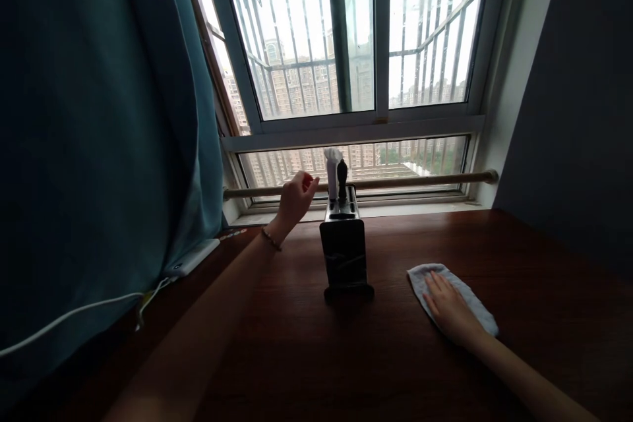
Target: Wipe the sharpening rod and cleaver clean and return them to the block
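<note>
A dark knife block [345,254] stands upright near the middle of the brown wooden surface. Out of its top rise a white handle [331,175] and a black handle [342,178]. Just left of these handles, my left hand [297,198] is raised with its fingers curled in, and I see nothing in them; a bracelet [271,239] circles its wrist. To the right of the block, my right hand [449,306] lies flat, fingers stretched out, on a pale folded cloth [469,300]. Its palm hides part of the cloth.
A barred window [306,72] is behind the surface, with a horizontal rail [420,180] across its lower part. A blue curtain [99,112] hangs at the left. Beside it lie a white power strip [192,258] and a white cable [74,313]. A wall [568,125] bounds the right.
</note>
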